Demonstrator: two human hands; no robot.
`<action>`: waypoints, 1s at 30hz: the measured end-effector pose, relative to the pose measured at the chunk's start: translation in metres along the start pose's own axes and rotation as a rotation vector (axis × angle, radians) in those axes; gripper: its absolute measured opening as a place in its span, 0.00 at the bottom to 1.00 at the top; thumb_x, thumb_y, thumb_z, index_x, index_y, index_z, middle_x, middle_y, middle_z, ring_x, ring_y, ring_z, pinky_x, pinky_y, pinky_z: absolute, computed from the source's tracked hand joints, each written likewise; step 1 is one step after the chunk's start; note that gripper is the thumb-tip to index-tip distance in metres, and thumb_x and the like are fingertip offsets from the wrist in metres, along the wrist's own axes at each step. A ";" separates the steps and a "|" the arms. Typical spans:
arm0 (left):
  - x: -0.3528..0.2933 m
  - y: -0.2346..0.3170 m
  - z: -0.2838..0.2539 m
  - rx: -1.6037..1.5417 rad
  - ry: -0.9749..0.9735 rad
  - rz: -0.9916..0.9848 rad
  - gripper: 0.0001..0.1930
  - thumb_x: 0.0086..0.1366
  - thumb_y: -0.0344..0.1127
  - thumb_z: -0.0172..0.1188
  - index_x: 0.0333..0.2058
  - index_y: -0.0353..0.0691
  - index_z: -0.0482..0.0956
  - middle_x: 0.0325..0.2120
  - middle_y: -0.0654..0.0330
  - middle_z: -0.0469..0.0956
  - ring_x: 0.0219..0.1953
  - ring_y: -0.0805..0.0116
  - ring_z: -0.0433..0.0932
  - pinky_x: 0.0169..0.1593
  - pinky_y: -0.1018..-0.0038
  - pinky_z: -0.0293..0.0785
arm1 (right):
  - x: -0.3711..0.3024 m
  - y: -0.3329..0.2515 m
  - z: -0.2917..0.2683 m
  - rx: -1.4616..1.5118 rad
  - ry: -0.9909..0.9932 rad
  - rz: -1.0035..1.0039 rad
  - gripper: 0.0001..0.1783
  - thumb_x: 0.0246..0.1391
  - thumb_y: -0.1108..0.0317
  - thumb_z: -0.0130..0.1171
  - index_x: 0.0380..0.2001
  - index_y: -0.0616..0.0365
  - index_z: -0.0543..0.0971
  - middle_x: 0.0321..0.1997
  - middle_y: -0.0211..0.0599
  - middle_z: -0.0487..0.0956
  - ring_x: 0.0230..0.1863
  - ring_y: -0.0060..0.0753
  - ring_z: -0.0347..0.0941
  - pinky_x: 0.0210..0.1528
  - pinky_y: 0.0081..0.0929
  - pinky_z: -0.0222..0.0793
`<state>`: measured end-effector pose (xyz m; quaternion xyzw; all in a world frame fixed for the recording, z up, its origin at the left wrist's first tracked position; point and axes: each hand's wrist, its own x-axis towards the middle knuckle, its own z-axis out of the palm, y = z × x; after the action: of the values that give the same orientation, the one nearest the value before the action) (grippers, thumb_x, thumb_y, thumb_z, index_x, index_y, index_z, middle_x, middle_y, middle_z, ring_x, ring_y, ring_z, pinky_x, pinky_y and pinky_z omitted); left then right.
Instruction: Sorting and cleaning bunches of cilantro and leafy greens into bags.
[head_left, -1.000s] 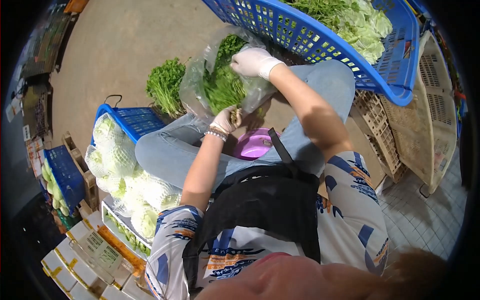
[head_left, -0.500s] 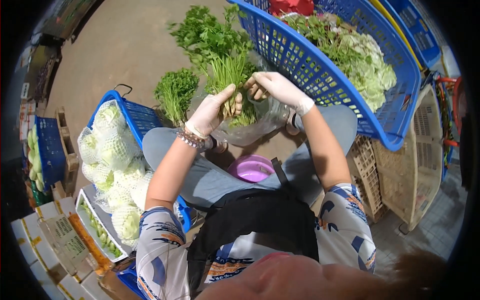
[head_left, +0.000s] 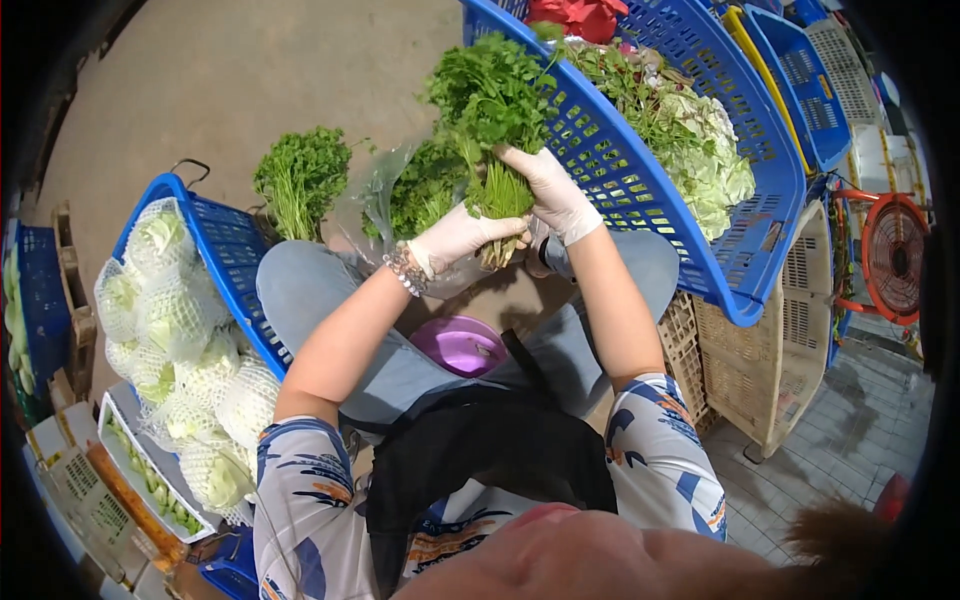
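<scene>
Both my hands, in pale thin gloves, hold one bunch of coriander (head_left: 492, 105) in front of my knees. My left hand (head_left: 465, 238) is closed round the stems low down, near the root ends. Higher up, my right hand (head_left: 552, 196) grips the same bunch from the right, where stems meet leaves. Behind my left hand, more coriander (head_left: 415, 195) lies by a clear plastic bag (head_left: 370, 205), partly hidden by my hands. A separate bunch of coriander (head_left: 300, 180) stands on the floor to the left.
A blue crate (head_left: 690, 225) with leafy scraps and a red bag stands at right. On my left, another blue crate (head_left: 235, 240) holds net-wrapped cabbages (head_left: 180, 320). A purple basin (head_left: 455, 345) sits between my legs. Beige crates (head_left: 745, 350) and a red fan (head_left: 893, 255) are further right.
The held bunch has swung rightward, closer to the scrap crate. My right hand, formerly beside the stems with curled fingers, now grips the bunch. The view has shifted somewhat.
</scene>
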<state>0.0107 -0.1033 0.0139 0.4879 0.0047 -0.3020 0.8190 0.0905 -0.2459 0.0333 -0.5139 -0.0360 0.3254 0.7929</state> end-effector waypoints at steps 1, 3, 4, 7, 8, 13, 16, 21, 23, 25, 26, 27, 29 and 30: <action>-0.002 0.003 -0.001 -0.068 -0.034 0.006 0.14 0.65 0.36 0.62 0.47 0.37 0.76 0.37 0.61 0.81 0.40 0.71 0.81 0.43 0.75 0.77 | 0.000 -0.002 0.002 0.023 -0.006 0.017 0.21 0.61 0.63 0.58 0.54 0.60 0.72 0.47 0.34 0.78 0.41 0.26 0.78 0.44 0.28 0.77; -0.008 0.010 -0.001 -0.212 -0.083 -0.056 0.16 0.67 0.38 0.59 0.50 0.37 0.74 0.41 0.56 0.81 0.43 0.67 0.81 0.47 0.72 0.79 | -0.004 -0.005 0.005 0.011 0.009 0.097 0.19 0.62 0.61 0.57 0.51 0.60 0.74 0.42 0.34 0.80 0.38 0.25 0.78 0.40 0.26 0.77; -0.011 0.012 0.000 -0.283 -0.080 -0.069 0.17 0.68 0.39 0.58 0.50 0.36 0.73 0.42 0.55 0.81 0.44 0.67 0.81 0.48 0.71 0.79 | -0.005 -0.009 0.007 -0.017 -0.018 0.140 0.18 0.62 0.60 0.57 0.50 0.60 0.75 0.40 0.34 0.80 0.36 0.25 0.78 0.39 0.26 0.77; -0.006 0.009 -0.012 -0.371 -0.153 -0.024 0.22 0.69 0.43 0.56 0.55 0.34 0.70 0.45 0.51 0.80 0.48 0.60 0.80 0.53 0.66 0.78 | -0.016 -0.025 0.010 -0.098 -0.137 0.299 0.17 0.62 0.59 0.56 0.48 0.60 0.75 0.34 0.32 0.81 0.31 0.20 0.77 0.30 0.20 0.74; -0.003 0.007 -0.017 -0.396 -0.212 -0.023 0.23 0.68 0.43 0.57 0.55 0.33 0.71 0.46 0.50 0.79 0.48 0.58 0.80 0.54 0.65 0.77 | -0.017 -0.025 0.006 -0.047 -0.216 0.299 0.18 0.62 0.60 0.56 0.50 0.59 0.74 0.36 0.31 0.81 0.28 0.17 0.75 0.26 0.16 0.70; -0.006 0.012 -0.015 -0.262 -0.201 -0.019 0.16 0.66 0.42 0.59 0.43 0.33 0.77 0.36 0.54 0.80 0.38 0.64 0.81 0.47 0.70 0.78 | -0.013 -0.012 0.010 -0.282 -0.132 0.158 0.23 0.63 0.59 0.55 0.57 0.61 0.71 0.51 0.33 0.77 0.48 0.24 0.73 0.49 0.26 0.71; -0.006 0.021 -0.012 -0.196 -0.046 0.032 0.13 0.66 0.39 0.58 0.39 0.34 0.77 0.33 0.57 0.80 0.34 0.68 0.80 0.42 0.73 0.78 | -0.014 -0.024 0.017 -0.413 -0.078 0.227 0.20 0.65 0.57 0.53 0.51 0.60 0.72 0.44 0.34 0.77 0.38 0.21 0.74 0.38 0.23 0.73; -0.002 0.027 -0.019 -0.094 0.317 0.183 0.12 0.69 0.37 0.57 0.41 0.33 0.77 0.31 0.60 0.80 0.33 0.72 0.79 0.38 0.77 0.76 | -0.005 -0.002 0.009 -0.584 0.329 -0.327 0.14 0.60 0.66 0.58 0.46 0.63 0.76 0.34 0.27 0.74 0.32 0.11 0.65 0.37 0.11 0.65; 0.006 0.014 -0.034 -0.089 0.411 0.245 0.09 0.67 0.32 0.58 0.41 0.33 0.78 0.29 0.61 0.81 0.29 0.75 0.78 0.33 0.79 0.74 | -0.009 -0.006 0.017 -0.689 0.294 -0.334 0.12 0.58 0.68 0.60 0.44 0.62 0.77 0.35 0.26 0.76 0.30 0.10 0.65 0.36 0.12 0.65; 0.011 0.009 -0.031 -0.030 0.447 0.323 0.07 0.65 0.30 0.60 0.39 0.33 0.79 0.31 0.64 0.81 0.33 0.78 0.78 0.38 0.79 0.74 | -0.009 0.000 0.024 -0.784 0.255 -0.415 0.10 0.54 0.71 0.62 0.39 0.60 0.78 0.31 0.25 0.74 0.26 0.11 0.64 0.33 0.13 0.65; 0.012 0.009 -0.027 0.022 0.458 0.377 0.07 0.64 0.29 0.60 0.39 0.33 0.79 0.32 0.65 0.81 0.34 0.78 0.77 0.40 0.79 0.74 | -0.015 -0.006 0.041 -0.743 0.220 -0.276 0.11 0.51 0.69 0.65 0.38 0.59 0.78 0.32 0.28 0.73 0.27 0.15 0.66 0.33 0.16 0.67; 0.015 0.008 -0.026 0.033 0.436 0.434 0.09 0.63 0.29 0.61 0.40 0.31 0.79 0.35 0.64 0.81 0.37 0.78 0.77 0.43 0.78 0.74 | -0.008 0.006 0.035 -0.912 0.193 -0.399 0.16 0.49 0.65 0.68 0.39 0.60 0.77 0.33 0.30 0.72 0.29 0.20 0.68 0.35 0.20 0.68; 0.015 0.005 -0.026 0.047 0.429 0.460 0.10 0.62 0.30 0.61 0.40 0.30 0.79 0.37 0.62 0.82 0.39 0.77 0.77 0.43 0.77 0.74 | -0.008 -0.001 0.049 -0.973 0.188 -0.324 0.17 0.48 0.67 0.68 0.40 0.60 0.77 0.32 0.24 0.67 0.30 0.14 0.61 0.35 0.14 0.62; 0.022 -0.010 -0.043 0.178 0.447 0.376 0.13 0.61 0.34 0.63 0.39 0.30 0.79 0.37 0.61 0.82 0.38 0.74 0.78 0.44 0.76 0.74 | -0.002 0.006 0.043 -0.995 0.188 -0.356 0.18 0.46 0.64 0.69 0.38 0.61 0.76 0.31 0.26 0.67 0.30 0.16 0.62 0.35 0.16 0.63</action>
<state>0.0361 -0.0834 -0.0234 0.6044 0.0680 -0.0296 0.7932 0.0692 -0.2112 0.0485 -0.8404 -0.2011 0.0821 0.4964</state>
